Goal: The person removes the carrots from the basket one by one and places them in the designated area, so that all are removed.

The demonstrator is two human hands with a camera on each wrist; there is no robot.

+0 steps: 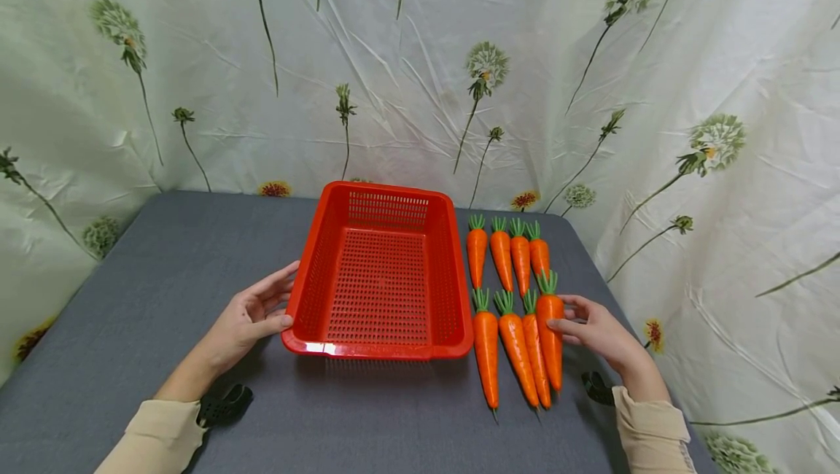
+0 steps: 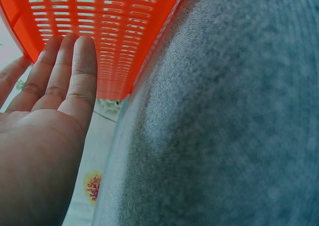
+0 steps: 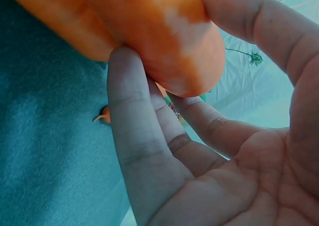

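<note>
My left hand [image 1: 248, 317] is at the left side of a red plastic basket [image 1: 377, 351], thumb tip by the front-left corner. In the left wrist view its straight fingers [image 2: 83, 66] rest against the slotted outer wall [image 2: 119, 47]. The basket holds nothing. On the right, my right hand [image 1: 600, 328] pinches an orange carrot [image 1: 550, 332] with a green top, thumb on its upper face. The right wrist view shows fingers [image 3: 130, 101] under and beside the carrot [image 3: 184, 52]. This carrot overlaps its neighbour [image 1: 534, 357] in the front row.
Two more front-row carrots [image 1: 486, 350] [image 1: 517, 350] lie beside the basket. Behind them is a back row of several carrots [image 1: 501, 255], tops pointing away. A grey cloth covers the table [image 1: 367, 423]. A dandelion-print curtain [image 1: 407, 95] hangs at the back and sides.
</note>
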